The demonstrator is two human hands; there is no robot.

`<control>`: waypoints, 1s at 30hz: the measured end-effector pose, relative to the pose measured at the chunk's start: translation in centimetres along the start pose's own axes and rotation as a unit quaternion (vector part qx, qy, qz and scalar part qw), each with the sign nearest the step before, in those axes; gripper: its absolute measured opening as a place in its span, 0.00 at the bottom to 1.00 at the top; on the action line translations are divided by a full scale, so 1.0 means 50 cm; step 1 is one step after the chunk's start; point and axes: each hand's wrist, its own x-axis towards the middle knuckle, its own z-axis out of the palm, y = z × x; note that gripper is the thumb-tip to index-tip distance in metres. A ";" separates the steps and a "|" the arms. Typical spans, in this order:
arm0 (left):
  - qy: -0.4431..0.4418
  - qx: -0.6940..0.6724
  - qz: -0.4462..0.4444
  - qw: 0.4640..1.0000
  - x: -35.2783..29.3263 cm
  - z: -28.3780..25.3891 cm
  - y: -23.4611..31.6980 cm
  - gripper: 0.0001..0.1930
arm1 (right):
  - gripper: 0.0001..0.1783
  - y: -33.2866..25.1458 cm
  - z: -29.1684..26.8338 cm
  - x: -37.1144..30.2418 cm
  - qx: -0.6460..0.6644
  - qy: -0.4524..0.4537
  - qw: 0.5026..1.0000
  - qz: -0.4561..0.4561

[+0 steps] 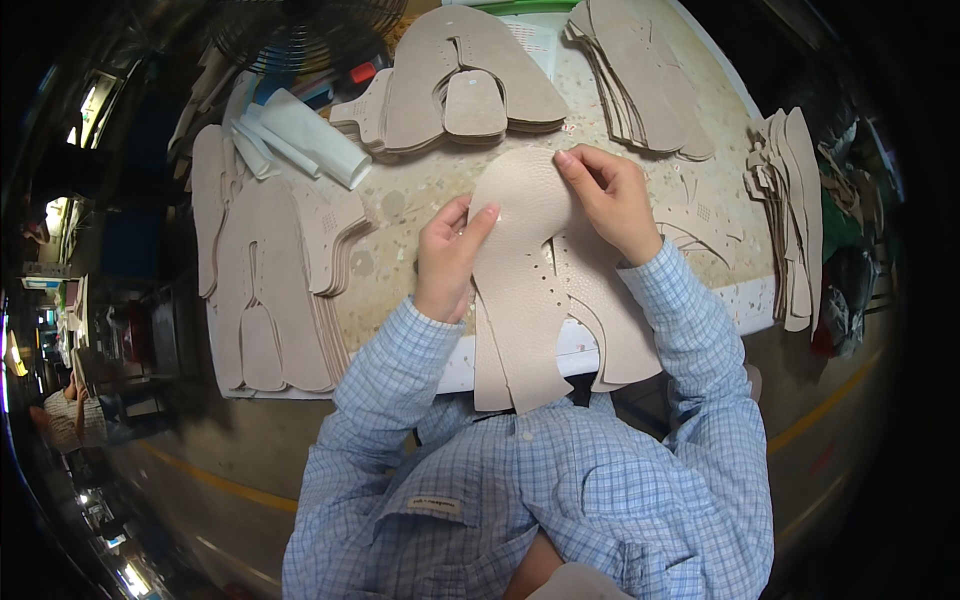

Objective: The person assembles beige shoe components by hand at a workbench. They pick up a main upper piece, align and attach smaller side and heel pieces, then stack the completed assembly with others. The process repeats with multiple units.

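My left hand [452,258] grips the left edge of a beige pebbled leather piece [522,215], its thumb lying on the top face. With thumb and fingertips, my right hand [612,197] pinches the same piece at its upper right edge. The piece is rounded at the top and has a few small punched holes lower down. Beneath it lies at least one more cut leather piece [610,300] with a curved slot, reaching past the near table edge. How many layers my hands hold cannot be made out.
Stacks of cut leather lie at the far middle [420,70], far right [650,80], right edge [790,220] and left [270,290]. Rolled white sheets [310,135] and a fan [300,35] are at the far left. Leather scraps [695,225] lie on the speckled table [400,215]. Another person [75,410] sits far left.
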 end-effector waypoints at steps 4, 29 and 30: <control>-0.028 -0.075 -0.086 0.993 0.000 -0.005 0.012 0.15 | 0.15 -0.015 0.009 -0.002 -0.048 0.064 0.996 -0.030; -0.004 -0.093 -0.164 0.982 0.014 -0.029 0.014 0.19 | 0.17 0.030 0.036 0.019 -0.068 0.071 0.995 -0.034; 0.002 -0.101 -0.165 0.981 0.016 -0.031 0.012 0.19 | 0.17 0.032 0.038 0.021 -0.062 0.072 0.995 -0.031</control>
